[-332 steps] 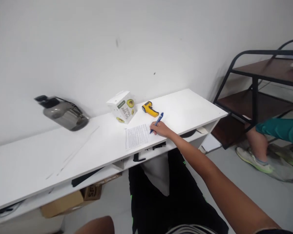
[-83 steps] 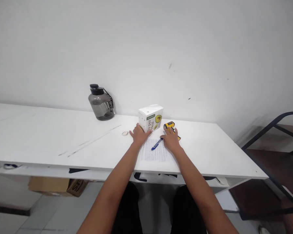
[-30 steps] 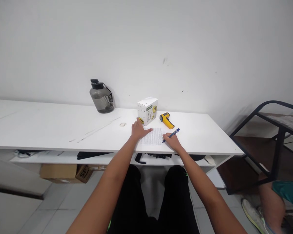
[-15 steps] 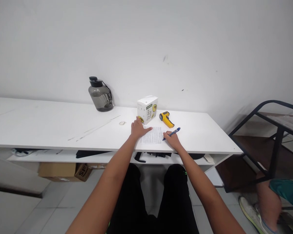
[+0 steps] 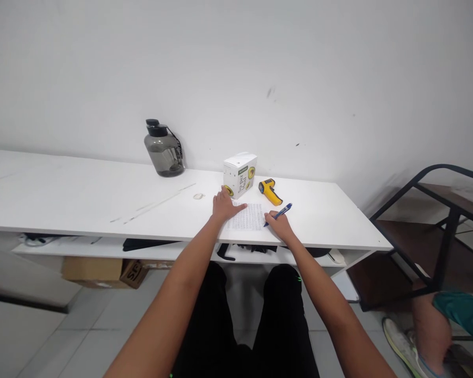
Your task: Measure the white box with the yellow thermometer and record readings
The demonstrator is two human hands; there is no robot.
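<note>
The right hand (image 5: 279,226) grips a blue pen (image 5: 285,209) at the right edge of the written sheet (image 5: 253,216); the left hand (image 5: 223,208) lies spread at its left edge. Behind the sheet stand a white box (image 5: 239,176), a yellow gun-shaped device (image 5: 272,193) and, well left, a dark jug (image 5: 163,153).

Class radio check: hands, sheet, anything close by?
Right hand gripping blue pen, tip at right of written sheet. Left hand spread at sheet's left edge. Su-per Meal box, yellow infrared thermometer beyond.
</note>
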